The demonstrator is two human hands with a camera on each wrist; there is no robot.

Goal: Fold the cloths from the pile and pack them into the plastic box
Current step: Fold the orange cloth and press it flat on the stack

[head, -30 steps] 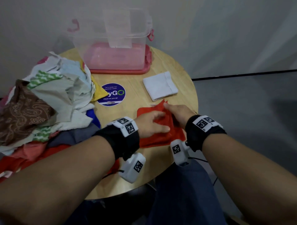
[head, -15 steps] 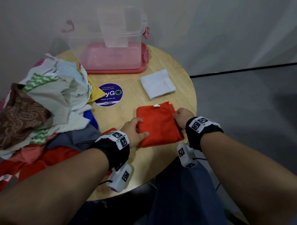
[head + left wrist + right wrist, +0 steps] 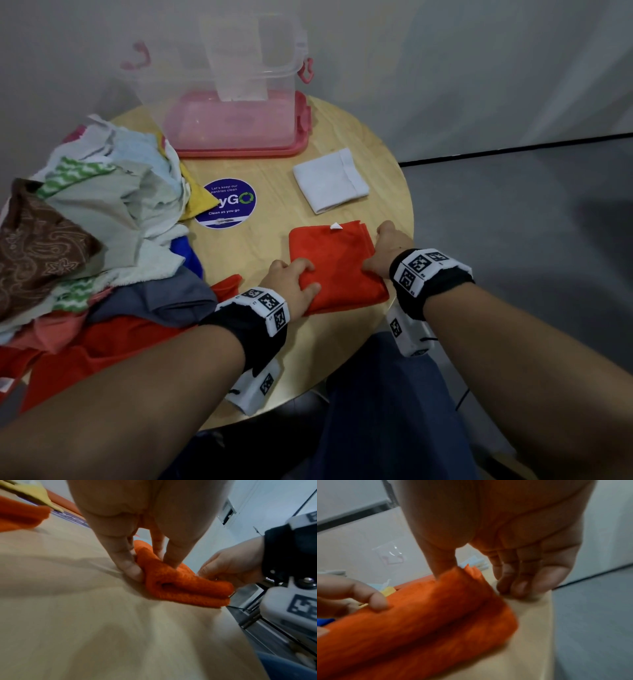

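A folded orange cloth [image 3: 337,263] lies flat near the round table's front right edge. My left hand [image 3: 301,274] pinches its near left corner between thumb and fingers [image 3: 135,572]. My right hand [image 3: 376,250] holds the cloth's right edge, thumb on top and fingers [image 3: 513,586] curled down against the table beside it. The cloth [image 3: 180,585] shows several stacked layers. The clear plastic box [image 3: 219,85] stands at the back on its pink lid. The pile of mixed cloths [image 3: 96,219] covers the table's left side.
A folded white cloth [image 3: 330,180] lies between the orange cloth and the box. A round purple sticker [image 3: 226,202] sits mid-table. The wooden table edge [image 3: 407,219] runs just right of my right hand, with grey floor beyond.
Both hands have moved from the middle of the orange cloth out to its left and right edges. The cloth went from a bunched shape to a flat folded rectangle.
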